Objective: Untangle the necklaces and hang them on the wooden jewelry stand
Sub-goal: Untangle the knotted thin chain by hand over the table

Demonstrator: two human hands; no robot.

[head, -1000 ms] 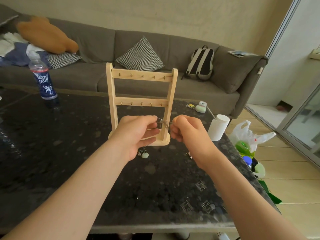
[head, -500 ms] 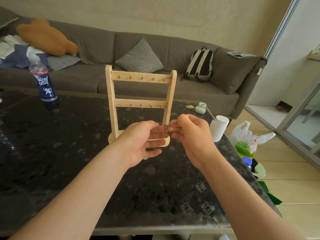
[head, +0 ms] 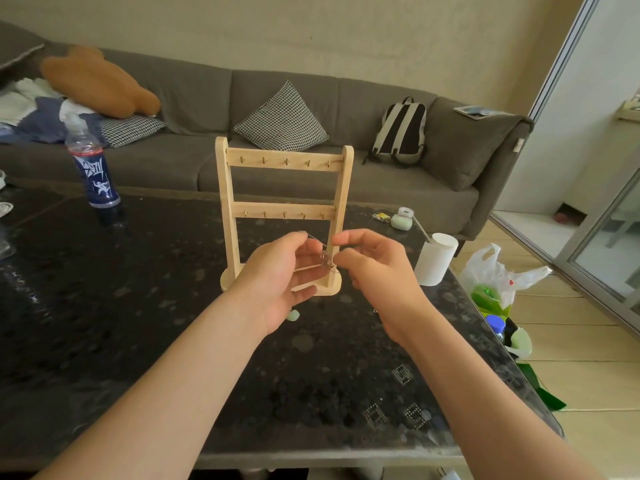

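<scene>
The stand is pale, smooth, matt wood with small brass-coloured hooks. The chain is thin, shiny metal. The worktop is glossy, dark speckled stone.

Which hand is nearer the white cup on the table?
Right. The right hand is just left of the white cup; the left hand is farther left, in front of the wooden stand.

Bottle and white cup (both upright) on dark table.
</scene>
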